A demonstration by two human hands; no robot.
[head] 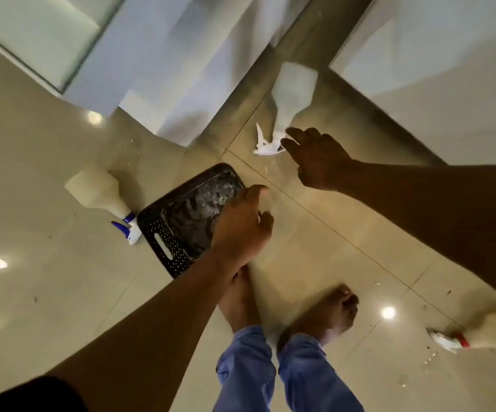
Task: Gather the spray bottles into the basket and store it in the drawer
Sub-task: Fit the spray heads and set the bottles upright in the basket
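Both forearms fill the lower frame, reaching down past blue trouser legs (270, 370) and bare feet. At centre, the left hand (240, 224) hovers over the black basket (178, 230), fingers loosely curled around nothing. At upper right of centre, the right hand (318, 159) is spread wide, fingertips at the trigger of a white-nozzled spray bottle (292, 93) lying on its side; whether they touch it is hard to tell through the blur.

A pinch on the thin trigger alone would likely let the smooth, rounded plastic body swing or slip; the neck looks safer. Glossy cream floor tiles (47, 292) offer no grip, so a nudged bottle could skid away.

Outward, a blue-nozzled bottle (98, 191) lies just beside the basket's perforated, handled end at left. A red-nozzled bottle (478, 331) lies at lower right, well apart. Pale cabinet fronts (181, 69) fill the top.
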